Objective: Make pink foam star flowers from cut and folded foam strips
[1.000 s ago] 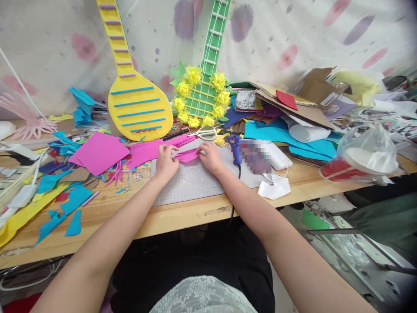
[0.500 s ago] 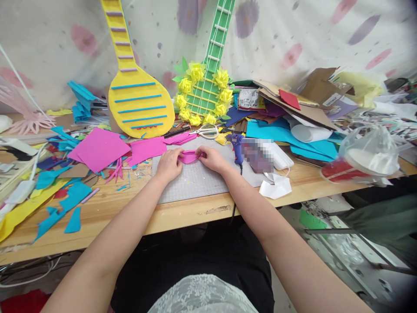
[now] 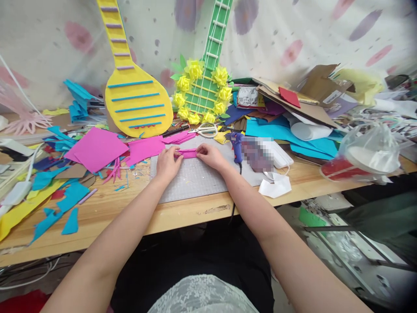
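A narrow folded strip of magenta paper [image 3: 188, 153] spans the gap between my two hands, just above the grey cutting mat [image 3: 195, 182]. My left hand [image 3: 168, 164] pinches its left end between thumb and fingers. At the right end, my right hand [image 3: 210, 156] pinches it in the same way. Behind the left hand lie a magenta sheet [image 3: 146, 151] and a small stack of magenta pieces [image 3: 179, 138]. White-handled scissors [image 3: 207, 129] rest beyond the strip. To the right of my right hand is a blue glue gun [image 3: 236, 145].
A yellow paper guitar [image 3: 140, 102] and a green one with yellow flowers [image 3: 208, 93] lean against the back curtain. Blue scraps [image 3: 73, 195] litter the left side. Cardboard and coloured sheets [image 3: 293, 134] pile up at right, near a bagged red-and-white cup [image 3: 355, 161].
The magenta paper looks flatter and narrower between my fingers, where its lower edge bulged before. Both hands stay close to the same place, and the view has shifted slightly.
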Motion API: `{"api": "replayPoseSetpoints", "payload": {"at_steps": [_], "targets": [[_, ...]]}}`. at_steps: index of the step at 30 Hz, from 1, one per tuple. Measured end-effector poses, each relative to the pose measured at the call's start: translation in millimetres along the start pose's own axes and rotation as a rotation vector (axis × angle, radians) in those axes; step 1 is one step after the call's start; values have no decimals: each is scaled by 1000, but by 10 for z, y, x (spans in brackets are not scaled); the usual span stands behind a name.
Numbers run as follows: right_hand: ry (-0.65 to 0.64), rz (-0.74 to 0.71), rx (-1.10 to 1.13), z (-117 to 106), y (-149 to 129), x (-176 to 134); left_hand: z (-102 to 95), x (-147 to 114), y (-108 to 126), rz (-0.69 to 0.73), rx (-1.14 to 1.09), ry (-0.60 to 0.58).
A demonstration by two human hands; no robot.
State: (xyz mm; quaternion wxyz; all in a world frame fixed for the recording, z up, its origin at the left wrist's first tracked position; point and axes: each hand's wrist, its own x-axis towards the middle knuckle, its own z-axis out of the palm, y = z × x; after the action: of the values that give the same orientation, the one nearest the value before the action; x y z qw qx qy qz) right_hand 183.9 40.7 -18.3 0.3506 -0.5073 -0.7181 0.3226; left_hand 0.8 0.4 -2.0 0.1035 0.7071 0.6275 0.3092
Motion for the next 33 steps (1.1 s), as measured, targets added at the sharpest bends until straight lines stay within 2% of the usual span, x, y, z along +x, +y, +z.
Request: {"api": "replayPoseSetpoints", "payload": {"at_steps": [11,15,19,26,33], "targets": [[101,45,-161,75,-152,-63,68,31,54,-79,-60,46],[95,43,-204,105,-155,-64,72,54,50,-113,-106,25],[80,26,-225,110,-148,-66,66,52,48,-103,-131,65],[42,80,-260,74,-195,-93,51,23,46,-161,-104,60],[78,100,-340,120,-227,-106,114,33,-52,-196,-197,83]]}}
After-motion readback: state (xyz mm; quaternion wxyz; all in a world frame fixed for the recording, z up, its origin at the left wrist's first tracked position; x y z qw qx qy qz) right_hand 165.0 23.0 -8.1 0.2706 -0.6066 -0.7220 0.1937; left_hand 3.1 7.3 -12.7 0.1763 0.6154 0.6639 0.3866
